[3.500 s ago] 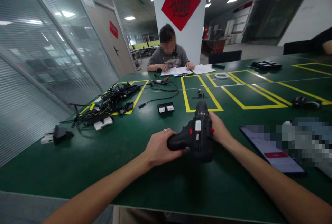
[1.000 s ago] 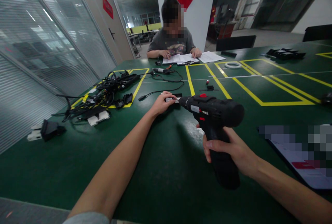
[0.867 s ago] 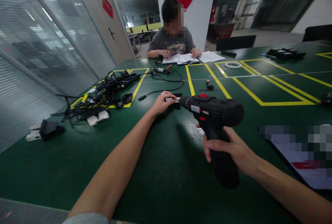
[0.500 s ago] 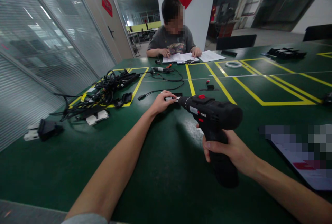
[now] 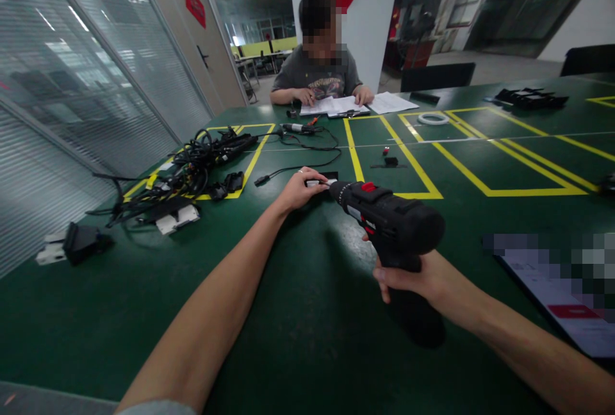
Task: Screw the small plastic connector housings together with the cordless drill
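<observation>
My right hand (image 5: 408, 280) grips the handle of a black cordless drill (image 5: 389, 223) with red buttons, holding it above the green workbench (image 5: 96, 319). The drill's chuck points left toward my left hand (image 5: 300, 189). That hand presses on a small black-and-white block (image 5: 319, 182) lying on the bench, its fingers partly hiding the block. The chuck tip sits right beside the block, and I cannot tell whether they touch.
A tangled black wire harness (image 5: 192, 171) lies at left beside white-and-black connectors (image 5: 81, 248). Yellow tape rectangles (image 5: 394, 191) mark the bench. A seated person (image 5: 317, 72) handles papers (image 5: 391, 103) at the far side. A pixelated tablet (image 5: 552, 293) lies at right.
The drill has tilted, its rear end dipping lower and to the right, with my right hand shifting around the handle. My left hand stays on the block.
</observation>
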### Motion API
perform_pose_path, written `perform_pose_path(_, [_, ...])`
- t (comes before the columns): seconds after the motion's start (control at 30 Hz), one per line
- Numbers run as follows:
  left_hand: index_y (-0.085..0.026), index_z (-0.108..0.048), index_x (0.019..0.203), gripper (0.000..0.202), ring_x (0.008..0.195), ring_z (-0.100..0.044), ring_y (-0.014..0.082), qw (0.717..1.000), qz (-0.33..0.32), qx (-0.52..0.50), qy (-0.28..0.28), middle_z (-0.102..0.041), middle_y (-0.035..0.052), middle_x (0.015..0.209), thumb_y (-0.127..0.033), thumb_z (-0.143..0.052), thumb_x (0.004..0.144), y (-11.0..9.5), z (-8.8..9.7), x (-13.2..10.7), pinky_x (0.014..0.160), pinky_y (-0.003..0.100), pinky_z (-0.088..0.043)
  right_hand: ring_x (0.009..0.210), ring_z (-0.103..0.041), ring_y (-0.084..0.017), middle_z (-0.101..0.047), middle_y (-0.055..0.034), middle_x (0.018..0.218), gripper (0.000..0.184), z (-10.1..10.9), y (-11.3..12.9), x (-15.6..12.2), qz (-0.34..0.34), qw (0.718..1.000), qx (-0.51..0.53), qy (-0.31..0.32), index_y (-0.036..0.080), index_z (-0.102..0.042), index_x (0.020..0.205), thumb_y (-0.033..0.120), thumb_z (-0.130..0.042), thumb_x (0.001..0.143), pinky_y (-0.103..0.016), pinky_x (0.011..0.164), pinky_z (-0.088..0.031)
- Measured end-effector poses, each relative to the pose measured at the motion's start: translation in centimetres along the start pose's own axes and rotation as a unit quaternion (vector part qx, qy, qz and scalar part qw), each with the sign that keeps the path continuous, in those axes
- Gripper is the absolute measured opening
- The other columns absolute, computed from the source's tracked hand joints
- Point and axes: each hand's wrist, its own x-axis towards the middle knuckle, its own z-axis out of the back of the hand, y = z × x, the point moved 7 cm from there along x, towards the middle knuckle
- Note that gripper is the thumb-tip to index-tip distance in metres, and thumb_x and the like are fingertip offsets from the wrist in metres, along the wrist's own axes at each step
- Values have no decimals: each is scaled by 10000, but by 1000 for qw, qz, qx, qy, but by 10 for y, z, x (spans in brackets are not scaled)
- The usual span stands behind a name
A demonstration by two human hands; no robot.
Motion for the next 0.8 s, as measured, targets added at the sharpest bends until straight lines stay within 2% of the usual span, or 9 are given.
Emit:
perform_pose_path(0.17, [-159,-752,1008,262,1040,-597,230,1000,1,0,1,-677,90,1042,-302,-704,794,1,0,0,988,380,-458,698,-643,-204,-692,-52,718,147,3,6,5,-21,999,-34,-24,175,-637,720,289,-727,742,-355,699,-463])
perform_pose_path(0.27, [-147,-728,1058,328,1045,-600,233,1000,4,1,2,-668,99,1093,-331,-713,788,2,1,0,1001,393,-454,631,-597,-184,-656,-38,661,109,4,10,8,-24,998,-40,-36,183,-622,648,253,-672,715,-338,625,-438])
perform_pose_path(0.4, [-142,-700,1106,385,1053,-600,231,1000,8,2,6,-648,96,1127,-325,-725,768,5,3,0,1011,396,-451,546,-535,-156,-611,-27,576,149,9,22,11,-38,997,-56,-35,188,-581,544,224,-643,674,-306,530,-396])
perform_pose_path(0.53, [-160,-702,1077,350,1027,-601,222,1000,14,3,16,-641,69,1081,-292,-722,753,7,3,0,989,388,-466,499,-536,-156,-601,-20,536,97,14,44,15,-63,997,-23,-47,190,-594,598,211,-666,659,-294,477,-387])
perform_pose_path(0.63, [-157,-710,1036,328,993,-602,218,1000,20,4,21,-627,61,1043,-292,-728,737,8,3,-1,964,385,-480,501,-544,-160,-595,-26,515,147,14,54,17,-58,997,-16,-42,194,-577,600,246,-667,705,-297,487,-399])
perform_pose_path(0.8, [-161,-712,1044,346,966,-604,207,999,28,4,26,-609,64,1053,-279,-742,720,10,4,0,941,372,-488,484,-535,-151,-581,13,524,93,13,44,16,-34,999,-19,-32,195,-593,736,249,-666,717,-291,494,-396])
